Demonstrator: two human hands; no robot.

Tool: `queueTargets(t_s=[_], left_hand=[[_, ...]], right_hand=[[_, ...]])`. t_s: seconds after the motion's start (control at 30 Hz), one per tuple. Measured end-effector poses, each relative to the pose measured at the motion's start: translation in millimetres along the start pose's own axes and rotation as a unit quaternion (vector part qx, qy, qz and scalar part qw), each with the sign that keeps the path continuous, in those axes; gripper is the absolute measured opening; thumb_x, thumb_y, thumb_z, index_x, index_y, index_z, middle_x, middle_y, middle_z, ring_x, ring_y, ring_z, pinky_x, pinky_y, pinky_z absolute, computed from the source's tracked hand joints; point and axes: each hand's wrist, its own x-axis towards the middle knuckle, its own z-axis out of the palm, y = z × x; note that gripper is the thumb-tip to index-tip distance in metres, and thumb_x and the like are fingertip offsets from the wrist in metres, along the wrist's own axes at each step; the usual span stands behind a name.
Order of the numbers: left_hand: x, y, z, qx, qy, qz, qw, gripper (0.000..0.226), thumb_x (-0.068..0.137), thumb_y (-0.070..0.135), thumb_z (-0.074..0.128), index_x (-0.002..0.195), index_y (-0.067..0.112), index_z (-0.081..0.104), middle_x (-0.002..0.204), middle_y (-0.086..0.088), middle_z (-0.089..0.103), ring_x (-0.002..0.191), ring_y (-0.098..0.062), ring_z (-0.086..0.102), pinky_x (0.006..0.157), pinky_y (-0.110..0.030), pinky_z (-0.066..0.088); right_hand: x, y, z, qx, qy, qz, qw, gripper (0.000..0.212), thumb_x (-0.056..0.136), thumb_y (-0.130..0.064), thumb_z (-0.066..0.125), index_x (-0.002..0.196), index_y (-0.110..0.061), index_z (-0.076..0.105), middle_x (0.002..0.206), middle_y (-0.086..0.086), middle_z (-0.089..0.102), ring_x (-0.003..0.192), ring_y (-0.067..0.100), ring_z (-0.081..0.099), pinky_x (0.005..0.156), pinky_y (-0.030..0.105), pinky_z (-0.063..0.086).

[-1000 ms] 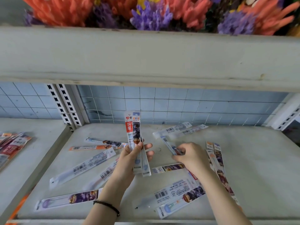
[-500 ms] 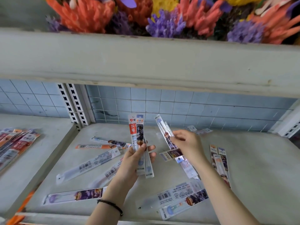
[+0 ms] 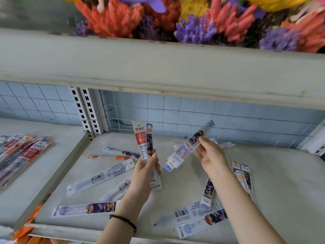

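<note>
My left hand (image 3: 146,169) grips a small bunch of long narrow pen-refill packets (image 3: 143,140), held upright above the grey shelf (image 3: 284,187); the front one has a red label. My right hand (image 3: 210,155) pinches two or three more packets (image 3: 184,148) near their upper end, tilted up to the right, lifted off the shelf and a short way right of the bunch. Several loose packets lie scattered on the shelf: a barcode one (image 3: 100,176), a purple one (image 3: 86,208), an orange one (image 3: 109,157), a pair (image 3: 242,175) at right and some (image 3: 198,219) near the front edge.
A pile of similar packets (image 3: 21,152) lies on the neighbouring shelf to the left, past the slotted upright (image 3: 88,110). Blue tiled wall (image 3: 175,111) behind. The upper shelf's thick edge (image 3: 158,67) overhangs, holding orange, purple and yellow plush things (image 3: 193,20).
My right hand picked packets up off the shelf and raised them, swinging them from upright to tilted right. The left hand kept its bunch upright. The camera came closer.
</note>
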Motion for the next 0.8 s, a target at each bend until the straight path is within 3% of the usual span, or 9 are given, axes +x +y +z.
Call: queueTargets(t_s=[0.07,0.2,0.27,0.4,0.6,0.67,0.7,0.8], left_hand=[[0.4,1.3,1.1,-0.006,0.004,0.014,1.000,0.020,0.084,0.031,0.061,0.079,0.013,0.056,0.063,-0.002,0.051,0.051,-0.013,0.046,0.055,-0.029,0.040],[1.4,0.4,4.7,0.002,-0.009,0.012,1.000,0.034,0.079,0.041,0.069,0.092,0.013,0.055,0.069,-0.006,0.052,0.055,-0.013,0.046,0.052,-0.024,0.042],[1.8,0.4,3.1,0.001,-0.015,0.002,1.000,0.034,0.077,0.035,0.075,0.090,0.011,0.056,0.070,-0.008,0.059,0.056,-0.015,0.049,0.053,-0.025,0.044],[-0.1,1.2,-0.4,0.010,-0.029,-0.016,0.999,0.050,0.072,0.021,0.080,0.112,0.002,0.057,0.090,-0.013,0.069,0.063,-0.015,0.059,0.054,-0.024,0.048],[-4.3,2.2,2.5,0.032,-0.026,-0.001,0.999,0.031,0.076,0.017,0.076,0.098,0.000,0.061,0.082,-0.009,0.068,0.058,-0.014,0.052,0.051,-0.022,0.046],[-5.0,2.4,3.0,0.028,-0.016,-0.004,0.999,0.023,0.079,0.013,0.072,0.094,0.000,0.060,0.082,-0.012,0.066,0.056,-0.014,0.050,0.050,-0.022,0.045],[-4.6,2.4,2.8,0.021,-0.008,-0.006,1.000,0.019,0.079,0.011,0.071,0.091,0.002,0.059,0.081,-0.013,0.065,0.054,-0.015,0.049,0.049,-0.022,0.044],[-3.0,3.0,1.5,0.012,0.020,-0.010,1.000,0.010,0.082,0.007,0.068,0.085,0.005,0.059,0.080,-0.014,0.063,0.052,-0.015,0.047,0.046,-0.021,0.043]], right_hand=[[-3.7,1.8,-2.5,0.023,-0.014,-0.007,1.000,0.009,0.087,-0.003,0.063,0.083,-0.011,0.061,0.092,0.008,0.069,0.081,0.019,0.069,0.091,0.034,0.050],[-19.4,12.2,-2.4,0.070,-0.079,-0.035,0.994,0.017,0.089,0.000,0.057,0.078,-0.013,0.059,0.091,0.008,0.072,0.087,0.019,0.070,0.088,0.032,0.053],[-26.2,19.3,-1.9,0.093,-0.109,-0.041,0.989,0.020,0.090,0.001,0.054,0.076,-0.013,0.057,0.085,0.005,0.073,0.084,0.018,0.071,0.085,0.031,0.055],[-33.0,30.0,-1.8,0.110,-0.131,-0.021,0.985,0.017,0.091,-0.001,0.051,0.079,-0.013,0.056,0.082,0.003,0.074,0.083,0.015,0.071,0.087,0.031,0.053],[-29.4,31.9,-4.4,0.085,-0.154,-0.030,0.984,0.012,0.087,-0.001,0.055,0.082,-0.012,0.054,0.090,0.008,0.074,0.090,0.020,0.071,0.088,0.031,0.055],[-27.6,28.7,-5.3,0.058,-0.144,-0.051,0.987,0.014,0.086,-0.002,0.059,0.095,-0.011,0.054,0.100,0.011,0.070,0.096,0.025,0.068,0.092,0.034,0.054],[-27.5,26.3,-5.6,0.043,-0.127,-0.070,0.989,0.025,0.085,-0.003,0.061,0.105,-0.012,0.050,0.107,0.012,0.067,0.100,0.025,0.066,0.094,0.035,0.053],[-28.3,14.5,-11.1,-0.058,0.000,-0.206,0.977,0.060,0.081,-0.008,0.072,0.124,-0.023,0.032,0.125,0.002,0.045,0.104,0.007,0.058,0.082,0.018,0.052]])
